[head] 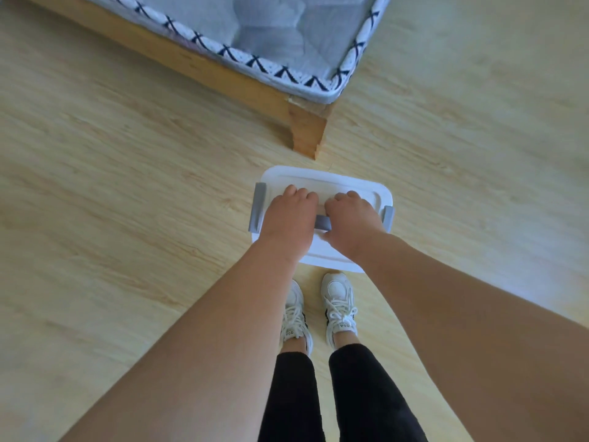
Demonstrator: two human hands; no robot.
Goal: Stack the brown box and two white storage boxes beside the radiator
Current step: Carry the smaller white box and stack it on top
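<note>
A white storage box [331, 180] with a white lid and grey side latches is in front of my feet, near the bed's corner leg. A grey handle [323, 223] runs across the lid's middle. My left hand [288, 218] and my right hand [349, 218] are side by side, both closed around that handle, fingers curled over the far side. I cannot tell whether the box rests on the floor or hangs just above it. No brown box, second white box or radiator is in view.
A wooden bed frame [306, 129] with a grey patterned mattress [261, 36] fills the top middle, its corner leg just beyond the box. Light wood floor [111, 202] spreads left and right. My white shoes [338, 301] stand right behind the box.
</note>
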